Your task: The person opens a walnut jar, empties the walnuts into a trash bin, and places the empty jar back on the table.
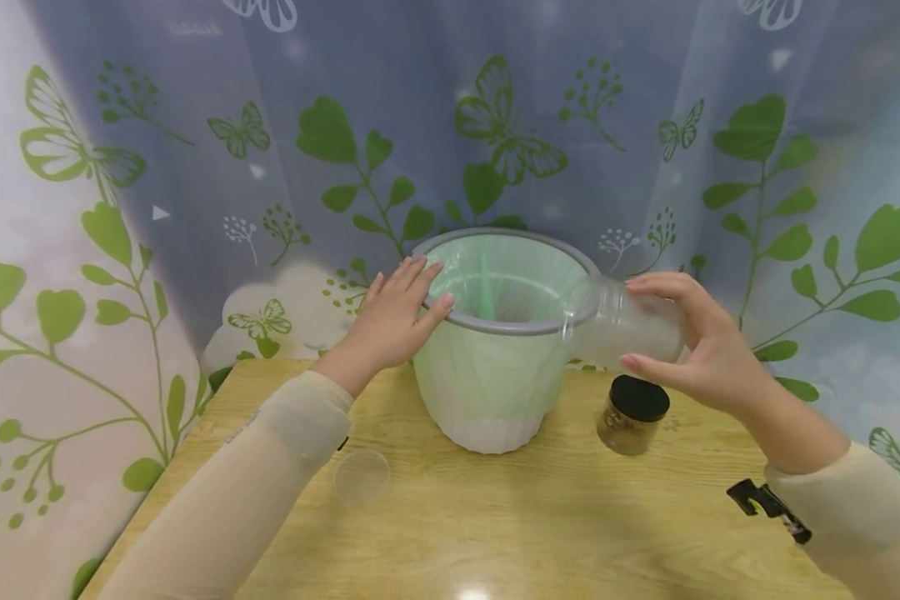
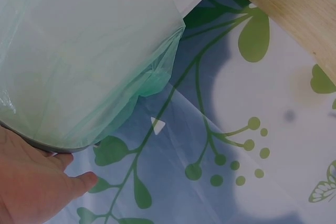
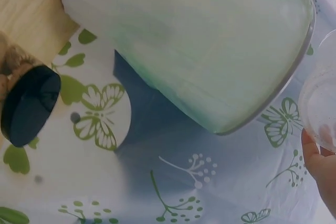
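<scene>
A white trash bin [image 1: 487, 392] with a grey rim and a pale green liner bag [image 1: 457, 271] stands on the table. My left hand [image 1: 393, 321] rests on the left of the rim, fingers extended. My right hand [image 1: 708, 342] grips a clear plastic jar [image 1: 630, 321] by its base end. The jar lies tipped nearly sideways, its mouth toward the bin's right rim. In the right wrist view, the jar [image 3: 319, 103] shows at the right edge, partly cut off. Whether anything is left inside the jar, I cannot tell.
A small jar with a black lid [image 1: 639, 398] and brownish contents stands on the wooden table [image 1: 495, 525], right of the bin. A round clear lid [image 1: 362, 477] lies flat at the left. Behind hangs a curtain [image 1: 390, 75] with green leaves and butterflies.
</scene>
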The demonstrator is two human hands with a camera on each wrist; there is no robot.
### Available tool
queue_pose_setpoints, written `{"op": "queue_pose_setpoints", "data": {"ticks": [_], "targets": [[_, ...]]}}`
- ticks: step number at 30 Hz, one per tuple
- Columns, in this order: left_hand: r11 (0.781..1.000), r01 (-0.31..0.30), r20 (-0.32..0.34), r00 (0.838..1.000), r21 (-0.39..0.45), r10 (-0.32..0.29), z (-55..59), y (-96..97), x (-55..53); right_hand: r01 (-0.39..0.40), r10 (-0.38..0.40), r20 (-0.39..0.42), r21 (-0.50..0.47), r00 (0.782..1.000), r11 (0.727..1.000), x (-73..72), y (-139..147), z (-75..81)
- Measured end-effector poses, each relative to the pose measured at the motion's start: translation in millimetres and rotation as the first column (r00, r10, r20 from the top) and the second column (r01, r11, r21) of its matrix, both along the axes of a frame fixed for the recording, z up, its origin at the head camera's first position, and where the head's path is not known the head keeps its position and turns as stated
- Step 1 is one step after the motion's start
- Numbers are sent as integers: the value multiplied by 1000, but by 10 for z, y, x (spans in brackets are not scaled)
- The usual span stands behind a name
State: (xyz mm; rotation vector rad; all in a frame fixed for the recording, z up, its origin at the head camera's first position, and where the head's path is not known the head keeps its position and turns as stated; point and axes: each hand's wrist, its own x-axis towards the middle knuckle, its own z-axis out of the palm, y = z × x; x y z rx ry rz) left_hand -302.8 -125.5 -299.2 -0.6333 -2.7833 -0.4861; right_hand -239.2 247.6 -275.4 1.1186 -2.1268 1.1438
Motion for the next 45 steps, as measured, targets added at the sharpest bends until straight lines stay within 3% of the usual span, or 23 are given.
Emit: {"op": "queue_pose_setpoints", "data": {"ticks": [14,24,36,41,45], "targets": [[1000,-4,-3,1000,-8,4,14,-1,2,11,-10,26,-17,1000,1000,153,-16,-287],[1000,-2,1,1000,8,2,22,3,-1,-78,83,57,-83,995,993,206,-55,-441],[1000,2,-8,1000,-2,-2,-12,2,1,-54,61,101,-74,993,996,275,-73,-692],[1000,-2,-7,1000,-1,2,-11,0,-2,12,-5,130,-55,992,998,292,-71,-781],[1000,-4,1,1000,4,4,-2,-4,7,19,-9,124,-80,992,997,281,-83,-870]]}}
